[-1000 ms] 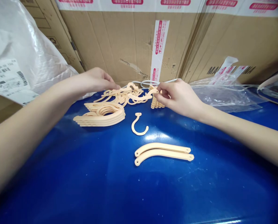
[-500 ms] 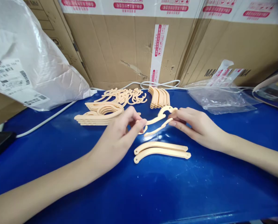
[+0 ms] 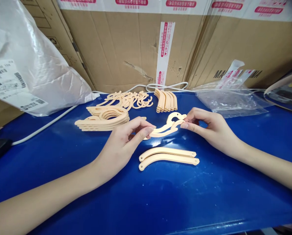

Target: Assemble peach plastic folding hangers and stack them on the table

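Two cream plastic hanger hook pieces [image 3: 164,132] are held up just over the table, one behind the other, their curved ends to the right. My left hand [image 3: 122,143] pinches their left ends between thumb and fingers. At the curved ends, the thumb and index finger of my right hand [image 3: 210,127] are closed on them. Nearer to me lie two curved hanger arms [image 3: 169,159], side by side, with a small hole at each end. Behind my left fingers, another cream piece [image 3: 144,118] on the table is mostly hidden.
Folded hangers [image 3: 100,124] are stacked at left. Behind them lie a loose pile of hooks [image 3: 128,99] and a row of hanger arms [image 3: 165,100]. Cardboard boxes [image 3: 126,42] line the back of the blue table [image 3: 160,202]. A silvery bag [image 3: 50,71], a cable [image 3: 45,125] and clear plastic [image 3: 226,102] surround the area.
The two hook pieces have come closer together and now nearly line up. My left fingers now hold both left ends; the front piece's curved end has risen. The view has shifted slightly.
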The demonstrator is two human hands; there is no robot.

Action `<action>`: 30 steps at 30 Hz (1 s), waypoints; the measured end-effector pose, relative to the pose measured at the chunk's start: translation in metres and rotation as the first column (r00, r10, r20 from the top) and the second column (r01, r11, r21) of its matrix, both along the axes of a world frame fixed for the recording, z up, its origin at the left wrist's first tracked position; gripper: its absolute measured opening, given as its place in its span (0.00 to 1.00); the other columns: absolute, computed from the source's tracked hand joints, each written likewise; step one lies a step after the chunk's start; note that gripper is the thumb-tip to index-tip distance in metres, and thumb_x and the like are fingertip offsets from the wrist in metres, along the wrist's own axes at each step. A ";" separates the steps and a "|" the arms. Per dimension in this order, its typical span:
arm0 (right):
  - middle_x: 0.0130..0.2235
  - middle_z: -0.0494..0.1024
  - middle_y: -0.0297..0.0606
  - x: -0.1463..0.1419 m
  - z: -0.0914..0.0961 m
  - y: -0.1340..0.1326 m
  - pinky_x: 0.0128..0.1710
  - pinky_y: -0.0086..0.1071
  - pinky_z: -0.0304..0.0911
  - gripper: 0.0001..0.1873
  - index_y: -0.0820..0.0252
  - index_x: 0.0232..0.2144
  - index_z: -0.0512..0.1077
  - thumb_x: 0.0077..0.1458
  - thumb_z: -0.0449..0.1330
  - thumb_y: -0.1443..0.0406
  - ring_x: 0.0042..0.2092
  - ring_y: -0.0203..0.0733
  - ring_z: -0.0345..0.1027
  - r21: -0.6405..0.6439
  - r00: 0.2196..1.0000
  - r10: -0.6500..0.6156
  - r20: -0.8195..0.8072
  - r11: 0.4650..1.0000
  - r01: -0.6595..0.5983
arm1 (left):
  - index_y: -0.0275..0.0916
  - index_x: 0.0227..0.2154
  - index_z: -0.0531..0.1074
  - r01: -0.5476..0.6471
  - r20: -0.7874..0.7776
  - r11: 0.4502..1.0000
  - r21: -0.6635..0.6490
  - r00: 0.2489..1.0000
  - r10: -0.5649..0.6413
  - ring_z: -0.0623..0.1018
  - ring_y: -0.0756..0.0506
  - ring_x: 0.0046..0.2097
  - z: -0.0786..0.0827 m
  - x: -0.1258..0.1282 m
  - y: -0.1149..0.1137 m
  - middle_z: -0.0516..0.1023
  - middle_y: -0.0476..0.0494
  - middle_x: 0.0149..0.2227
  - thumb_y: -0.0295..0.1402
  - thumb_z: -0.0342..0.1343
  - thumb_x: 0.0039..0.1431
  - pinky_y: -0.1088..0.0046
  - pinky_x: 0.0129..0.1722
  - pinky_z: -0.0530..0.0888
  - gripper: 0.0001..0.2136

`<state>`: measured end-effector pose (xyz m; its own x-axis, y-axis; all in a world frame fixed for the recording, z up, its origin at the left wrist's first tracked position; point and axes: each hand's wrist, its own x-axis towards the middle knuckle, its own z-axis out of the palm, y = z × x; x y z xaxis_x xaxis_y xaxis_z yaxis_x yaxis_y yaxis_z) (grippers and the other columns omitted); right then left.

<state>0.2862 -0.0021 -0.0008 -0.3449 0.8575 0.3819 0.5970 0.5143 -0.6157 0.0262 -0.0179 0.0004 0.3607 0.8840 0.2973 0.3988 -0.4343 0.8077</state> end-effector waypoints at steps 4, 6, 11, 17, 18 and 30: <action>0.31 0.76 0.35 0.000 -0.004 0.002 0.33 0.33 0.60 0.14 0.57 0.29 0.74 0.55 0.62 0.53 0.33 0.39 0.67 -0.114 0.996 -0.033 -0.088 0.993 0.023 | 0.44 0.35 0.75 0.005 0.007 1.000 -0.004 1.000 -0.005 0.74 0.49 0.33 -0.002 0.000 0.002 0.75 0.52 0.30 0.38 0.53 0.64 0.76 0.33 0.70 0.08; 0.30 0.75 0.34 -0.001 -0.005 0.002 0.31 0.32 0.61 0.15 0.57 0.29 0.73 0.54 0.63 0.52 0.32 0.38 0.66 -0.167 0.990 -0.045 -0.136 0.986 0.022 | 0.44 0.35 0.75 0.013 0.001 1.000 -0.016 1.000 -0.013 0.75 0.49 0.34 -0.002 0.000 0.002 0.76 0.52 0.30 0.37 0.53 0.64 0.76 0.33 0.70 0.07; 0.27 0.73 0.32 -0.002 -0.007 0.002 0.28 0.29 0.59 0.16 0.59 0.26 0.72 0.52 0.65 0.53 0.28 0.33 0.63 -0.229 0.978 -0.064 -0.199 0.973 0.017 | 0.46 0.36 0.76 0.050 -0.034 0.997 -0.057 0.998 -0.052 0.75 0.50 0.33 -0.001 -0.001 0.001 0.77 0.53 0.30 0.37 0.54 0.63 0.77 0.31 0.69 0.06; 0.26 0.72 0.29 -0.002 -0.010 0.006 0.27 0.29 0.62 0.18 0.58 0.39 0.70 0.50 0.67 0.56 0.25 0.32 0.64 -0.272 0.951 -0.056 -0.305 0.962 -0.031 | 0.45 0.36 0.75 0.098 -0.049 0.994 -0.047 0.994 -0.100 0.72 0.52 0.29 -0.002 -0.001 0.001 0.76 0.55 0.29 0.37 0.53 0.64 0.76 0.28 0.65 0.06; 0.25 0.73 0.29 -0.002 -0.010 0.007 0.27 0.29 0.63 0.21 0.58 0.43 0.69 0.50 0.67 0.56 0.25 0.32 0.65 -0.275 0.949 -0.048 -0.313 0.961 -0.042 | 0.45 0.36 0.75 0.107 -0.056 0.993 -0.046 0.992 -0.110 0.71 0.52 0.29 -0.003 -0.001 0.002 0.76 0.55 0.29 0.37 0.53 0.64 0.76 0.27 0.65 0.06; 0.27 0.70 0.31 -0.005 -0.008 0.005 0.26 0.28 0.58 0.14 0.59 0.32 0.72 0.54 0.64 0.54 0.26 0.31 0.61 -0.283 0.975 -0.013 -0.223 0.958 -0.052 | 0.43 0.38 0.75 0.095 -0.080 0.993 -0.063 0.992 -0.100 0.68 0.54 0.26 -0.005 0.001 0.003 0.72 0.56 0.26 0.36 0.57 0.61 0.79 0.26 0.63 0.06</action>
<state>0.2817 0.0033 -0.0088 -0.2979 0.9355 0.1901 0.4212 0.3075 -0.8532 0.0271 -0.0150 -0.0045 0.4675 0.8583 0.2114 0.4232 -0.4273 0.7990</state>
